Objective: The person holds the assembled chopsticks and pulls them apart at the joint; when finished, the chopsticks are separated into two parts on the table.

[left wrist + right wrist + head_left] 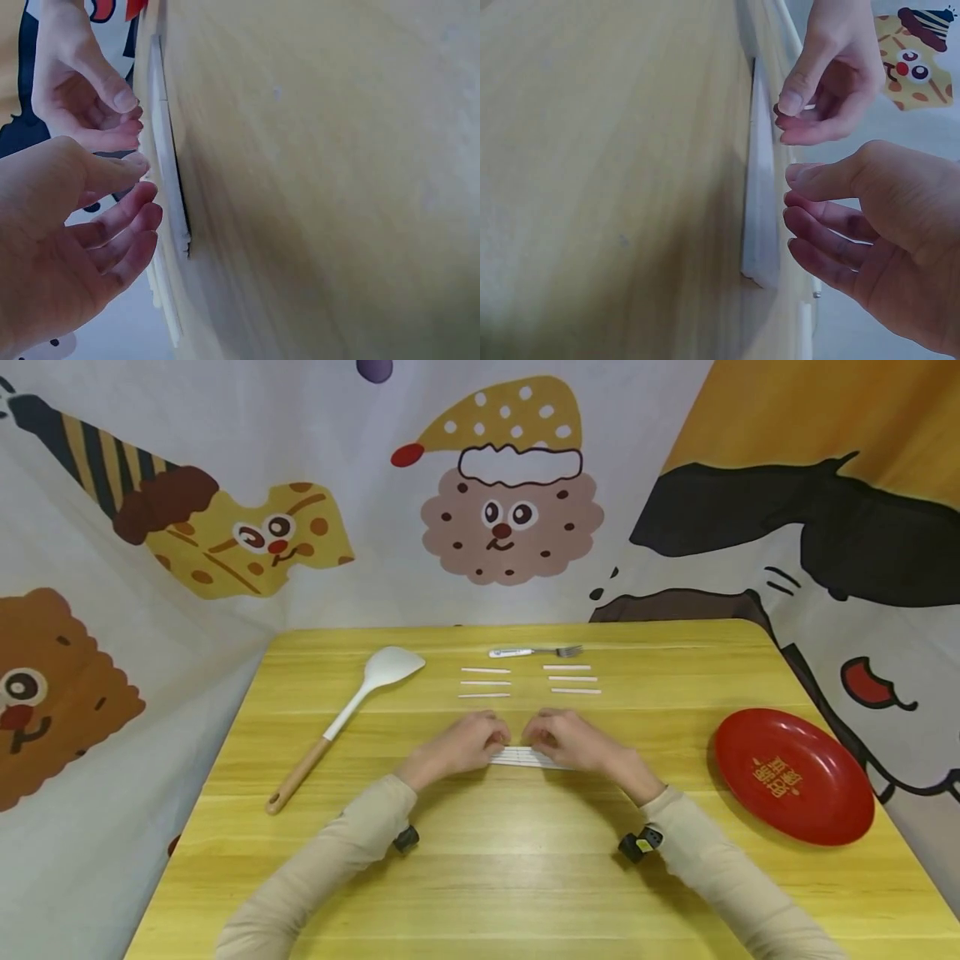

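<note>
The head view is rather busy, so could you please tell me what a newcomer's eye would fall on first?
Most likely the glossy red plate with gold characters, near the table's right edge. The cloth behind the table, with its big cartoon faces, would probably come next. Then the left hand and right hand, close together at white strips mid-table.

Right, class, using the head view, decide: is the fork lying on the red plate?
No, the fork lies on the table, beyond the short white sticks and well apart from the red plate.
</note>
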Motion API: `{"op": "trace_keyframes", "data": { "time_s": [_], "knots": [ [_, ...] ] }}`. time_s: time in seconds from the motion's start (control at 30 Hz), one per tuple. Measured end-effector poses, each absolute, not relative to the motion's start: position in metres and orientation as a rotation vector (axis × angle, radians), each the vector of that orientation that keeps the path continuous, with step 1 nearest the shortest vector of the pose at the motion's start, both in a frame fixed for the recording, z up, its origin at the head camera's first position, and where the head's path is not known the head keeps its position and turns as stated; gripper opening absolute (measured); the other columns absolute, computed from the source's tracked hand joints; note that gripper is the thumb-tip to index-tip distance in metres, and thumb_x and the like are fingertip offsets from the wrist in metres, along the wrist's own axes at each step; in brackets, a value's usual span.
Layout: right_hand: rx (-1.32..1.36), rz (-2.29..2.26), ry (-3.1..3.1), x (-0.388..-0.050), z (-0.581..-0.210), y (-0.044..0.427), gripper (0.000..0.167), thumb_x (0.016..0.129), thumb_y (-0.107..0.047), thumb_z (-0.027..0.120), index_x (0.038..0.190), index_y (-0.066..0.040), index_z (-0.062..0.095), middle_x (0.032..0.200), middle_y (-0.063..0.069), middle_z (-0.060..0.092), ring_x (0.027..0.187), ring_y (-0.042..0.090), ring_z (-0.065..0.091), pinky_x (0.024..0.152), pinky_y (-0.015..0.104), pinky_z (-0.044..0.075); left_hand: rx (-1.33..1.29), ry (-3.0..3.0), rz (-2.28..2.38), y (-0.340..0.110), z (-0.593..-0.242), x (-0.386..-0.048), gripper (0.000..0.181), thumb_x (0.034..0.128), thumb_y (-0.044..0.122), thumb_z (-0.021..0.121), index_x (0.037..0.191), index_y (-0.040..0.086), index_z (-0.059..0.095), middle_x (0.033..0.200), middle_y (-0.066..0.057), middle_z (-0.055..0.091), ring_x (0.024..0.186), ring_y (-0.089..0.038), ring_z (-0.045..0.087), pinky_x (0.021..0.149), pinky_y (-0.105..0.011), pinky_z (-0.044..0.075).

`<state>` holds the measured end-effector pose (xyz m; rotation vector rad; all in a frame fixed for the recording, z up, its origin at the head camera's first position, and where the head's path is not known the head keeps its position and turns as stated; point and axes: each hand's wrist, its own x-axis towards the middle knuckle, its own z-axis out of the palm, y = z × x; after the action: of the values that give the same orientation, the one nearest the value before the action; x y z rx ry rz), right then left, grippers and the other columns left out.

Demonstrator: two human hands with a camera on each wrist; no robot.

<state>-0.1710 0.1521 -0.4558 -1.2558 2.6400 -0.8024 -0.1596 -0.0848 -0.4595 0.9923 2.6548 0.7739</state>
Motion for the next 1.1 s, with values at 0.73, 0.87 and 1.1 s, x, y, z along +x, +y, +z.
{"op": "trace_keyframes", "data": {
  "time_s": [0.73, 0.87, 1.1],
  "knots": [
    [-1.252, -0.790, 2.678, -0.178, -0.471, 0.148, 0.015, 0.091, 0.002, 0.070, 0.102, -0.007, 0.075, 0.098, 0.005, 0.073, 0.090, 0.017, 0.067, 0.077, 0.027, 0.058, 1.065, 2.717, 0.725, -0.074, -0.466, -0.169, 0.013, 0.0943, -0.002, 0.062, 0.101, 0.004, 0.071, 0.098, -0.007, 0.070, 0.088, -0.018, 0.062, 0.076, -0.030, 0.054],
    [-1.282, -0.787, 2.696, -0.178, -0.473, 0.148, 0.017, 0.091, 0.005, 0.068, 0.102, -0.006, 0.074, 0.098, 0.005, 0.071, 0.089, 0.016, 0.065, 0.077, 0.028, 0.058, 1.046, 2.705, 0.746, -0.076, -0.467, -0.172, 0.015, 0.0940, 0.000, 0.062, 0.105, 0.005, 0.071, 0.097, -0.005, 0.067, 0.084, -0.015, 0.058, 0.074, -0.027, 0.052],
    [-1.365, -0.856, 2.792, -0.180, -0.473, 0.149, 0.019, 0.091, 0.009, 0.064, 0.104, -0.003, 0.073, 0.097, 0.007, 0.065, 0.087, 0.017, 0.061, 0.075, 0.031, 0.056, 1.071, 2.736, 0.812, -0.076, -0.467, -0.173, 0.016, 0.1005, 0.007, 0.058, 0.110, 0.004, 0.071, 0.093, -0.004, 0.062, 0.077, -0.012, 0.053, 0.068, -0.023, 0.050]
  ]
}}
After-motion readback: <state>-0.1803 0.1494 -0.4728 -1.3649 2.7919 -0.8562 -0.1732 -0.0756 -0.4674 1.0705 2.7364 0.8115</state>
